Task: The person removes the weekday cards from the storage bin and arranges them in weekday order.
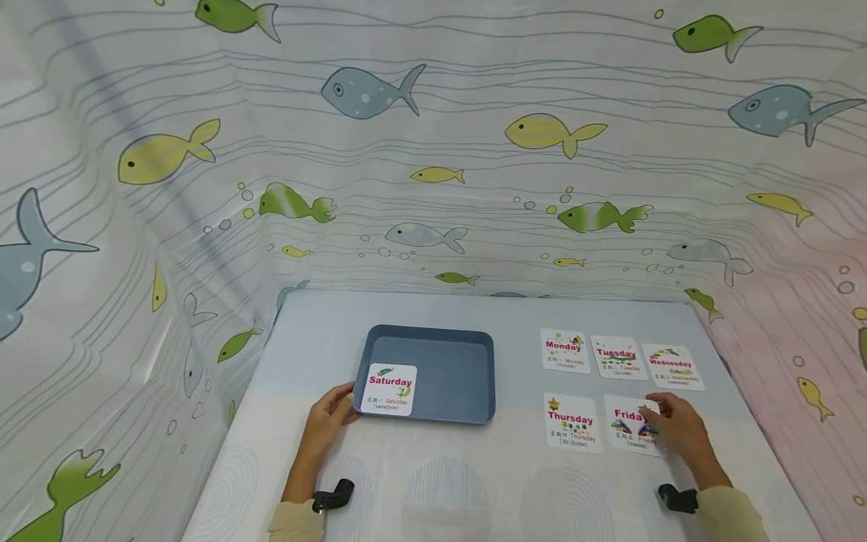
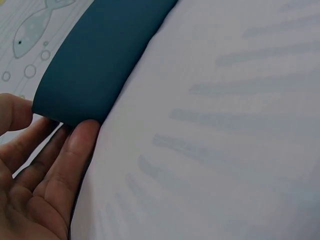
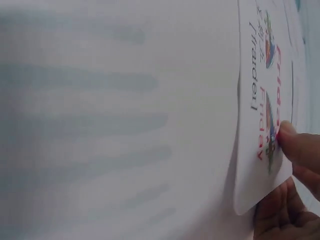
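Observation:
My left hand [image 1: 328,415] holds the near-left corner of a shallow blue-grey tray [image 1: 454,354]. In the left wrist view its thumb lies against the tray's rim, with the fingertips [image 2: 85,134] at the bottom of the side wall. A white "Saturday" card [image 1: 390,390] lies in the tray's left part. Over on the right, my right hand [image 1: 680,430] pinches the "Friday" card [image 1: 631,444] by its right edge. The right wrist view shows the thumb on top of that card and the other fingers beneath it.
Left of the Friday card lies a "Thursday" card [image 1: 572,423]. Behind them "Monday" [image 1: 565,352], "Tuesday" [image 1: 618,357] and "Wednesday" [image 1: 673,367] cards form a row. A pale patterned cloth covers the table [image 1: 447,489]. Fish-print curtains [image 1: 433,203] stand behind and at both sides.

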